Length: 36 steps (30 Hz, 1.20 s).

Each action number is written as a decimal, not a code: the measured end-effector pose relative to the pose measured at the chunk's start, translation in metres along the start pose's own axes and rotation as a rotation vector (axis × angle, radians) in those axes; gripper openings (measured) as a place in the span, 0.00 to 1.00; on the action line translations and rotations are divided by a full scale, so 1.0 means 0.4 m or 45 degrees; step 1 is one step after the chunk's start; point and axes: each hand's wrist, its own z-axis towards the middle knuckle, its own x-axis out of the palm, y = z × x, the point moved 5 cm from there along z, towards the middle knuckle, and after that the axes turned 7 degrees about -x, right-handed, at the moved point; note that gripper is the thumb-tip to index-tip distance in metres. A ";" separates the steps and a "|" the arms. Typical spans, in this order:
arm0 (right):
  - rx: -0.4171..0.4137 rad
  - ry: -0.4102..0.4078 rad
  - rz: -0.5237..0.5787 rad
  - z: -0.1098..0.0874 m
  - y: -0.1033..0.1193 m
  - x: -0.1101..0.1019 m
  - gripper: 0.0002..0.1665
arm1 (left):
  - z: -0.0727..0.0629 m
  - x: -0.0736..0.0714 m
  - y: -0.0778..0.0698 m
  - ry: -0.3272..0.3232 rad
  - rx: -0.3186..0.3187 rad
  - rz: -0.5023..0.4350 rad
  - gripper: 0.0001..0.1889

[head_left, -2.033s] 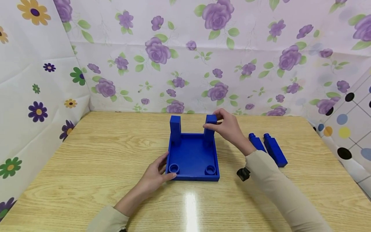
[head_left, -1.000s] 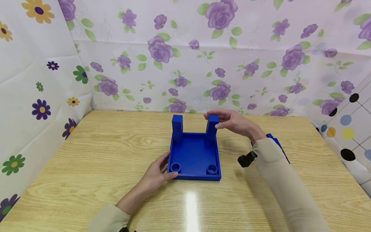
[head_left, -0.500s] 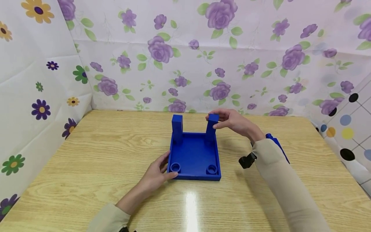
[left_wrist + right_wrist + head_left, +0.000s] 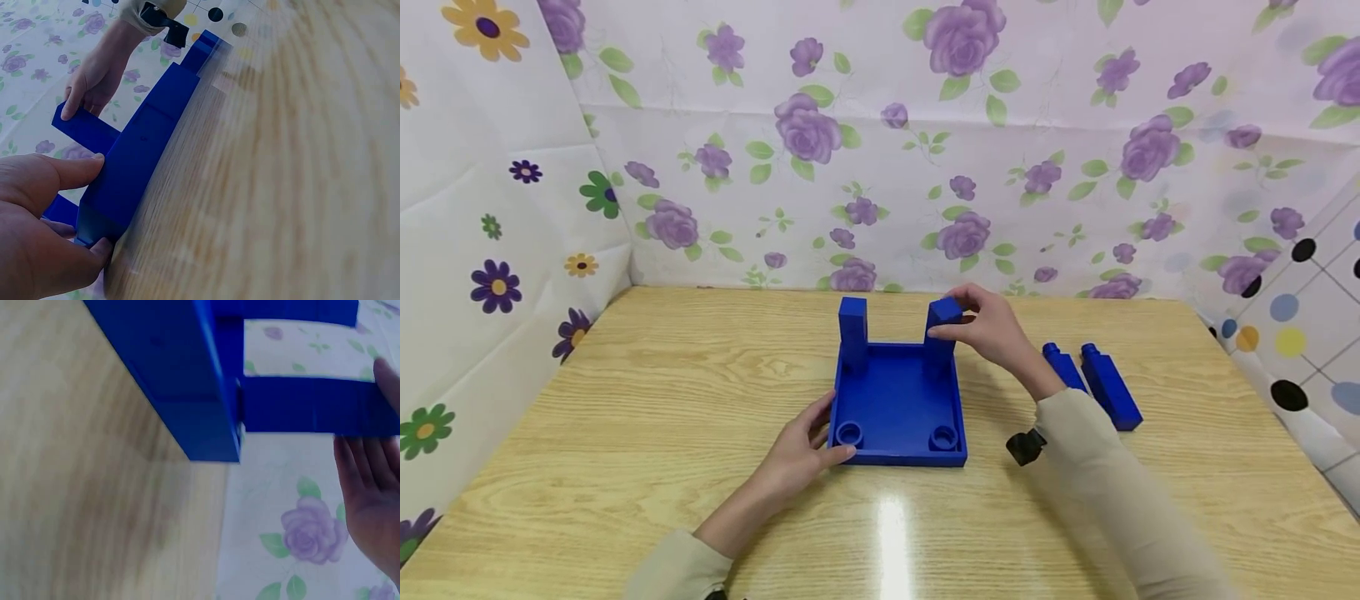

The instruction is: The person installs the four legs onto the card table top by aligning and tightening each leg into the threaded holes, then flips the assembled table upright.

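Observation:
A blue square tabletop panel [image 4: 898,404] with a raised rim lies on the table, hollow side up. My left hand [image 4: 797,450] grips its front left corner, thumb on the front rim and fingers along the left side. At the back right corner stands a blue square leg [image 4: 938,354], pinched near its top between the thumb and fingers of my right hand [image 4: 988,329]. Its top is turned at an angle to the panel's edges. A matching leg [image 4: 853,329] stands upright at the back left. Round sockets [image 4: 943,437] show in both front corners.
Two more blue legs [image 4: 1112,392] with threaded ends lie on the wooden table [image 4: 700,358] at the right, one partly behind my right sleeve [image 4: 1120,475]. A flowered cloth [image 4: 880,167] hangs behind the table's back edge.
My right hand has loosened, shifted round the back right leg and gripped it again; the leg's top has turned from square-on to angled. My left hand keeps its hold on the panel.

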 end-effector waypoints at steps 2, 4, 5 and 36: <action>-0.004 -0.075 -0.074 -0.005 0.007 0.005 0.30 | 0.000 0.000 -0.002 -0.003 0.000 0.010 0.42; -0.003 -0.125 -0.148 -0.011 0.014 0.007 0.30 | -0.001 0.001 -0.003 0.001 -0.001 0.013 0.42; -0.002 -0.142 -0.177 -0.013 0.015 0.008 0.29 | -0.001 0.001 -0.004 0.001 -0.001 0.012 0.42; -0.006 0.335 0.661 0.009 -0.007 -0.039 0.35 | -0.003 0.002 -0.003 0.000 -0.009 -0.001 0.42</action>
